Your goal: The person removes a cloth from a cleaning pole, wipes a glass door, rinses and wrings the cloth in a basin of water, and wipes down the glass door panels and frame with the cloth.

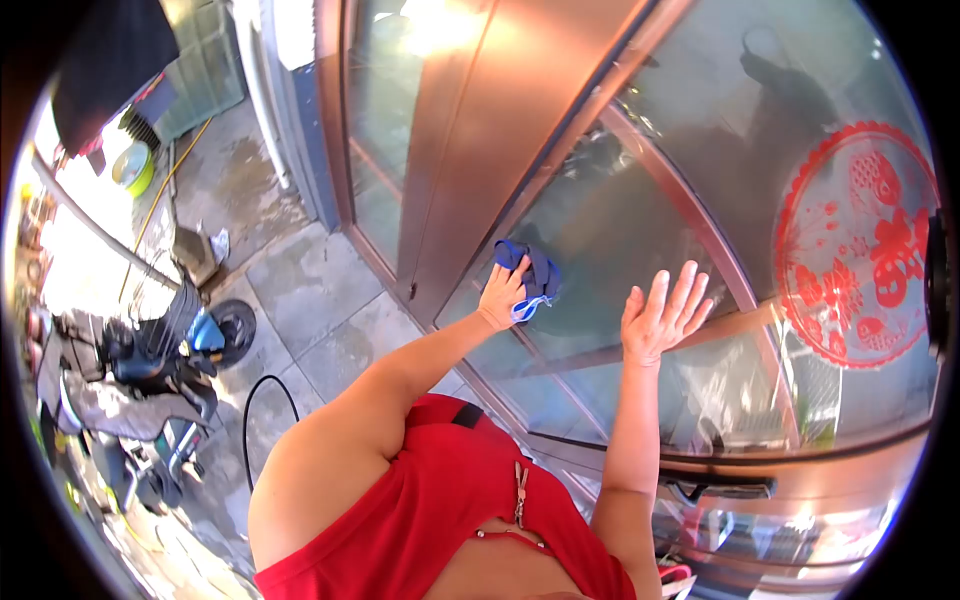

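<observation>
Left hand (503,292): 1, grasping a bunched blue cloth (542,268), fingers spread over the near side of the fabric; the cloth lay against a glass pane (610,250), partly under the fingers and partly beyond them. Pale blue cord (529,308): 1 looped length, at the edge of the cloth, just beside the same hand. Right hand (662,315): 1, released, holding nothing visible, fingers extended upward and slightly apart, palm toward the glass; contact with the surface could not be told. Position: to the right of the left hand, well apart from it. Diagonal frame bar (690,215): 1, copper-brown, above the right hand and running down past its right side. Round decal (890,270): 1, red, scalloped rim, with fish, floral patterns and a large character, on the glass to the right of the right hand. Dark handle (735,488): 1, below and to the right of the right hand. Copper-coloured panel (500,120): above the left hand, smooth, with bright reflections. Grey paving (325,300): square slabs, to the left of the left hand. Black hose (246,430): 1 curved section, below and to the left of that hand. Scooter (160,360): black and blue, farther left. Green-rimmed basin (132,170): 1, well apart from the left hand, up and to the left.
</observation>
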`<act>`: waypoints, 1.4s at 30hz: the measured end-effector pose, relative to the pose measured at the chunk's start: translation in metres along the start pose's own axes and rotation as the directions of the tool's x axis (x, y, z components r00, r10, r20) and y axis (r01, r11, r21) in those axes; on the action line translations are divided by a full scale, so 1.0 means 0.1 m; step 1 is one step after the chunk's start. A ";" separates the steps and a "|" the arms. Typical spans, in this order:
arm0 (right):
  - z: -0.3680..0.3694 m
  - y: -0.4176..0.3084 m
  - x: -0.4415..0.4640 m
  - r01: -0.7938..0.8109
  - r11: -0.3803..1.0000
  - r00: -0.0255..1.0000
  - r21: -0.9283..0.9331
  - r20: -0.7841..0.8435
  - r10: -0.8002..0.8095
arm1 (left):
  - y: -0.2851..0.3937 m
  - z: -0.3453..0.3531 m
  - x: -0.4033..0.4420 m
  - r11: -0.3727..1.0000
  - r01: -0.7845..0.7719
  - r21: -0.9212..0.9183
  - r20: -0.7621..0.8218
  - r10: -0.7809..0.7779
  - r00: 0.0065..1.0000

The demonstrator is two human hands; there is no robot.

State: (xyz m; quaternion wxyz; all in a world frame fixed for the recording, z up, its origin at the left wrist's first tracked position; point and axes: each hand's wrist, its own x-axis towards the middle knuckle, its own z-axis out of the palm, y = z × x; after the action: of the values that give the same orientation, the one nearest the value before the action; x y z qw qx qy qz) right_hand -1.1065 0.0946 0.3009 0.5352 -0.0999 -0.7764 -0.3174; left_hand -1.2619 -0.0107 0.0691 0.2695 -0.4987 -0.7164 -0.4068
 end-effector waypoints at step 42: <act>0.47 -1.12 1.26 -0.197 0.978 0.980 -0.060 -0.023 0.196 | -1.86 -3.80 6.15 0.920 -0.307 0.244 -0.742 0.381 0.552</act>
State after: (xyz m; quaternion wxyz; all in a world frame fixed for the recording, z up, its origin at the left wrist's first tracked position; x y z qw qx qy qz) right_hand -1.2488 0.0124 0.3598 0.5673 -0.1902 -0.7478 -0.2879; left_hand -1.6628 -0.0619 0.6971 0.6466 -0.3918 -0.4344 -0.4895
